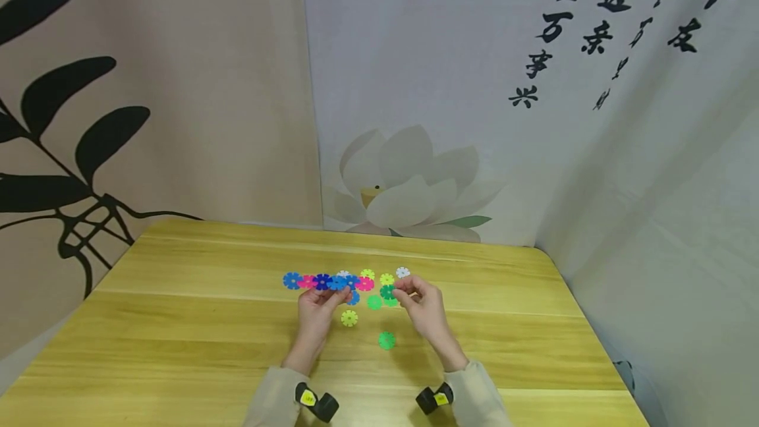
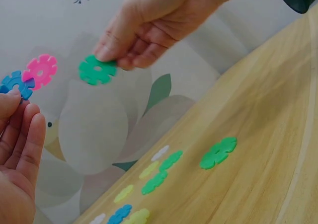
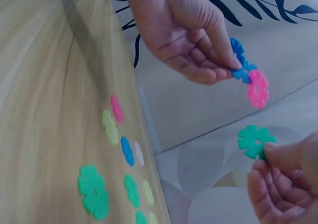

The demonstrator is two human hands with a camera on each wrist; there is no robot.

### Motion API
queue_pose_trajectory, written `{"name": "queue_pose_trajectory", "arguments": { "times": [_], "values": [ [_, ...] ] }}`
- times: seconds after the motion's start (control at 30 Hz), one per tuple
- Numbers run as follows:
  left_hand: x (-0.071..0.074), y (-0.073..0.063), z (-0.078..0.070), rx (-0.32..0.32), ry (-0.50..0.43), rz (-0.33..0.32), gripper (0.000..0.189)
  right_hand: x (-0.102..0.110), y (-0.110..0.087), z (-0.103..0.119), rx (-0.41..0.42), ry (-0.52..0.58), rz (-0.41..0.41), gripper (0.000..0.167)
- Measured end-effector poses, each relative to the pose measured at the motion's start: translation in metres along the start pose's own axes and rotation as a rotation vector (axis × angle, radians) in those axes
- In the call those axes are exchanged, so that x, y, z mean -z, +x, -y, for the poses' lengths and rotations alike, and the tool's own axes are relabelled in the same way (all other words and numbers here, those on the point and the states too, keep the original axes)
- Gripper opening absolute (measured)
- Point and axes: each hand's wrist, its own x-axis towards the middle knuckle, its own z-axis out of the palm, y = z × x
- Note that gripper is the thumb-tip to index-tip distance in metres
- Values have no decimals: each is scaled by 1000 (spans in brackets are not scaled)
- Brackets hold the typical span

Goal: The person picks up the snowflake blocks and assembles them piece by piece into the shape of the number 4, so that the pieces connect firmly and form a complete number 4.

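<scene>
My left hand [image 1: 315, 318] pinches a row of joined plastic snowflake discs [image 1: 323, 282] in blue, dark blue and pink, held up above the table. At the row's right end is a pink disc [image 3: 258, 89], joined to a blue disc [image 2: 18, 84]. Thumb and fingers of my right hand [image 1: 428, 312] pinch a single green snowflake disc [image 2: 94, 74] by its edge. A gap separates this green disc from the pink end in both wrist views. The far left part of the row falls outside the left wrist view.
Loose discs lie on the wooden table [image 1: 196, 321]: a yellow one [image 1: 349, 318] and a green one [image 1: 387, 341] nearer me, a white one [image 1: 403, 272] and several others farther back. A printed curtain [image 1: 415, 84] hangs behind the table. Both wrists wear black cameras.
</scene>
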Motion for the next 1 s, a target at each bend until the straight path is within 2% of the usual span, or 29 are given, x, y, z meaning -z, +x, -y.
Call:
{"name": "queue_pose_trajectory", "arguments": {
  "times": [0.17, 0.33, 0.63, 0.9, 1.0],
  "values": [
    [-1, 0, 3, -16, -11, 5, 6, -2, -1, 26, 84, 69, -24, 6],
    [-2, 0, 4, -49, -25, 20, 7, -3, -3, 41, 103, 92, -33, 5],
    [-2, -1, 3, -45, 7, 33, 26, -6, -4, 44, 152, 59, -49, 4],
    [-2, 0, 4, -72, 22, 57, 30, -8, -4, 41, 248, 37, -42, 5],
    [-2, 0, 1, -76, 45, 65, 25, -8, -4, 40, 252, 53, -27, 4]
  ]
}}
